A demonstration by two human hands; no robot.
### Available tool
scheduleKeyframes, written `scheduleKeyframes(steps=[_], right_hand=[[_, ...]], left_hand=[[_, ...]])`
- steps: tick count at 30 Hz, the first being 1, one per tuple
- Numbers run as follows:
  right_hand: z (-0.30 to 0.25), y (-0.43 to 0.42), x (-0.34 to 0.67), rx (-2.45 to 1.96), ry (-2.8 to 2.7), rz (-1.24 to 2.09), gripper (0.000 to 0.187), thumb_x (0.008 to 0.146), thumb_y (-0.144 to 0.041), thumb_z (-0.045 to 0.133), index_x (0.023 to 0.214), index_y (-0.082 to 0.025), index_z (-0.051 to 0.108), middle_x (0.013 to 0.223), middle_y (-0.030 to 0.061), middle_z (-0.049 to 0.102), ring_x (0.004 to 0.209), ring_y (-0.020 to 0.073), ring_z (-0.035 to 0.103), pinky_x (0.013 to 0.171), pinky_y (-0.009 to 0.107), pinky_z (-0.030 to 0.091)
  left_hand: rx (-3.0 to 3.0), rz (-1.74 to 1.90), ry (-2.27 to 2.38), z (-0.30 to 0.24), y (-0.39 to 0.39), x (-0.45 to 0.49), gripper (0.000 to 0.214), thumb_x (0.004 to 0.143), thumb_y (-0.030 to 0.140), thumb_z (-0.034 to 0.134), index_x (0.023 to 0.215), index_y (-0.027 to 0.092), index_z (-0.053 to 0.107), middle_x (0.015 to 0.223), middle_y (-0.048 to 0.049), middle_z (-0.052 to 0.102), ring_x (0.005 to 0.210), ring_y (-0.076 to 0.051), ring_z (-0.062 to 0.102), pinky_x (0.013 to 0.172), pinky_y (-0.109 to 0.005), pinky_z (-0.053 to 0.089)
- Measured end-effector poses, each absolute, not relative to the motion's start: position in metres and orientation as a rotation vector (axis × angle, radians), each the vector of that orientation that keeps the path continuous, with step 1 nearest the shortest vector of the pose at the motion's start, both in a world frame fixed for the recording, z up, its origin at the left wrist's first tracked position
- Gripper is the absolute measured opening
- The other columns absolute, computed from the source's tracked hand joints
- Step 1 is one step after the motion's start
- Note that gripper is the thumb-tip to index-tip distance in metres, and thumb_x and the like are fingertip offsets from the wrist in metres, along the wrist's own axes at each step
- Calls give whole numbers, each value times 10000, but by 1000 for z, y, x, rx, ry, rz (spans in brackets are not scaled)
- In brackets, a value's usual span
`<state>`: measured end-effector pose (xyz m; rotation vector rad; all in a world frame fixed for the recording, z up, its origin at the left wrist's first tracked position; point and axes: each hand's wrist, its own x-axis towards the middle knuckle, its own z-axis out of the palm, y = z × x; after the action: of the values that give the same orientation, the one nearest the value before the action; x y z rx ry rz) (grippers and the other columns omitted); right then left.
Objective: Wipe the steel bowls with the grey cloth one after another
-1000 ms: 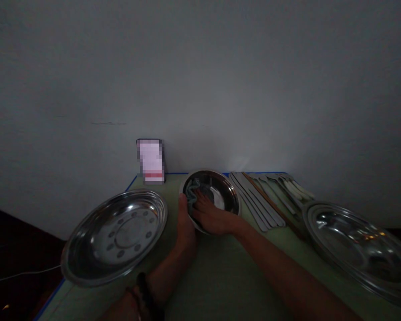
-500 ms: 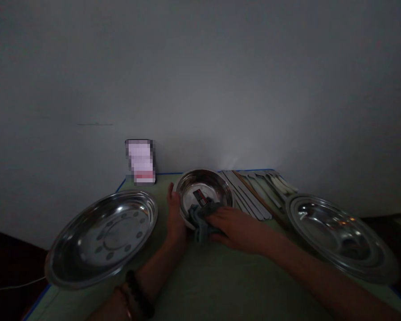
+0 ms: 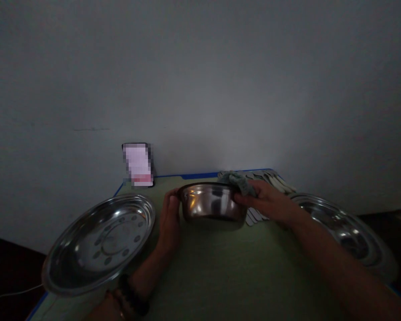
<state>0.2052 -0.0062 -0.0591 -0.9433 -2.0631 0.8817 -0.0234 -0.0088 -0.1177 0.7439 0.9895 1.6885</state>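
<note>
A small steel bowl (image 3: 211,204) is held between my two hands at the middle back of the green table, its outer wall turned toward me. My left hand (image 3: 169,218) grips the bowl's left rim. My right hand (image 3: 268,201) presses a grey-green cloth (image 3: 238,181) against the bowl's right rim, fingers closed on the cloth. The inside of the bowl is hidden.
A large steel plate (image 3: 100,240) lies at the left, another large steel tray (image 3: 345,229) at the right. Several pieces of cutlery (image 3: 277,180) lie behind my right hand. A small screen (image 3: 137,164) leans against the wall. The green table top (image 3: 220,272) has a blue edge.
The cloth moved from inside the bowl, over its near rim, to its right side. The bowl tilted so that its outer wall now faces me.
</note>
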Motion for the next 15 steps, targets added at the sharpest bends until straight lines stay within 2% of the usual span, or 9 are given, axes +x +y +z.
scheduleKeyframes(steps=[3,7,9,11,13,15], right_hand=[[-63,3,198,-972,-1883,738,273,872,-435,525,948,-206,652,901,34,693,855,213,630,790,374,504],[-64,-3,180,-1044,-1708,277,323,909,-329,457,1167,-181,581,1138,101,665,1043,250,610,925,451,474],[-62,-13,173,-984,-1802,141,430,906,-302,457,1317,-177,476,1352,130,535,1244,264,495,1037,491,396],[-59,-24,169,-952,-1990,108,583,884,-372,509,1423,-212,354,1530,110,298,1407,280,269,1123,538,265],[-56,-33,169,-986,-2132,184,694,871,-486,506,1473,-244,257,1590,77,78,1454,292,83,1143,577,177],[-51,-38,169,-1030,-2196,315,653,921,-534,359,1485,-233,227,1592,74,-20,1457,284,11,1143,583,157]], left_hand=[[938,1698,1162,-116,-12,-24,304,721,487,697,680,191,646,627,29,542,628,-148,451,589,-253,387],[1245,1644,1442,-115,-13,-23,395,804,557,555,621,208,543,578,35,476,587,-154,434,537,-271,355],[1383,1619,1537,-114,-12,-23,379,857,522,483,644,212,526,589,35,480,593,-154,455,543,-267,366],[1431,1625,1548,-111,-12,-25,355,875,490,462,677,207,547,617,30,520,618,-153,488,560,-259,381],[1464,1628,1564,-105,-12,-27,344,876,476,464,712,198,582,648,19,574,647,-155,527,579,-254,396],[1516,1627,1601,-94,-13,-30,327,869,456,480,737,188,613,647,10,606,645,-157,555,571,-249,399]])
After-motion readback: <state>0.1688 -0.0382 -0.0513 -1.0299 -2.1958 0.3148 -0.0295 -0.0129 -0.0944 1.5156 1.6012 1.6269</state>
